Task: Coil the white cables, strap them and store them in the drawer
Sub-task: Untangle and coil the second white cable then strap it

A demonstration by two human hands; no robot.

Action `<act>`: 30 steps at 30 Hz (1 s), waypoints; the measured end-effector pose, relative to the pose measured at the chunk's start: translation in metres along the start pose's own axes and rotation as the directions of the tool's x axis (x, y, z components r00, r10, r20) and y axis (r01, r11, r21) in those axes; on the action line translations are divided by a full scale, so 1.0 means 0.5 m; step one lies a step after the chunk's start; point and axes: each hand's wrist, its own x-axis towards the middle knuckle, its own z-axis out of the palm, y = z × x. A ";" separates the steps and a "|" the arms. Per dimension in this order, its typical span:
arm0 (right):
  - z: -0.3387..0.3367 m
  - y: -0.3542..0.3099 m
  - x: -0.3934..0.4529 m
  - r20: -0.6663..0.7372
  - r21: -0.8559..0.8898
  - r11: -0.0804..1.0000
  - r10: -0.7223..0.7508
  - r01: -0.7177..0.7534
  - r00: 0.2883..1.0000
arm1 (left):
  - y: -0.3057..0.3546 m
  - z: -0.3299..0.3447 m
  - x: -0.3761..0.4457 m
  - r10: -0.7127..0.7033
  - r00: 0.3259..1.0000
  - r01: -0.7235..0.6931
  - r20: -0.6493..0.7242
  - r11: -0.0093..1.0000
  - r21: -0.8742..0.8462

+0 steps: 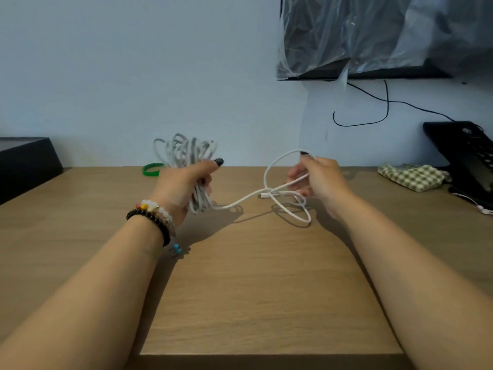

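My left hand (184, 186) grips a coiled bundle of white cable (186, 153), its loops standing up above the fist and hanging below it. From the bundle a loose length of the same cable runs right across the wooden table (253, 276). My right hand (318, 180) pinches that loose cable end (280, 166), which forms a loop in the air and another lying on the table. A white plug (264, 195) lies on the table between my hands. A green strap (152, 169) rests behind my left hand near the wall.
A dark box (24, 164) stands at the far left. At the right lie a checked cloth (413, 177), a black device (464, 153) and another thin white cable (477, 205). A plastic-covered screen (386, 36) hangs on the wall.
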 end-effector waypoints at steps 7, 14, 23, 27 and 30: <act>0.024 -0.016 -0.025 0.075 -0.009 0.999 -0.053 0.054 0.996 | -0.020 0.053 -0.025 0.105 0.976 -0.208 0.189 0.692 0.691; 0.038 -0.031 -0.041 0.144 0.275 0.956 -0.145 0.101 0.979 | -0.022 0.055 -0.022 0.020 0.968 -0.199 0.251 0.669 0.716; 0.014 -0.024 -0.028 0.340 0.275 0.960 -0.039 -0.059 0.940 | -0.021 0.047 -0.022 0.006 0.996 -0.046 0.092 0.896 0.442; 0.032 -0.012 -0.049 0.432 -0.113 0.981 -0.093 0.156 0.897 | -0.022 0.043 -0.018 -0.008 1.000 0.001 0.030 0.970 0.244; 0.052 -0.003 -0.056 0.388 -0.342 0.886 -0.170 0.313 0.906 | -0.026 0.043 -0.013 -0.026 0.999 0.017 0.038 0.978 0.206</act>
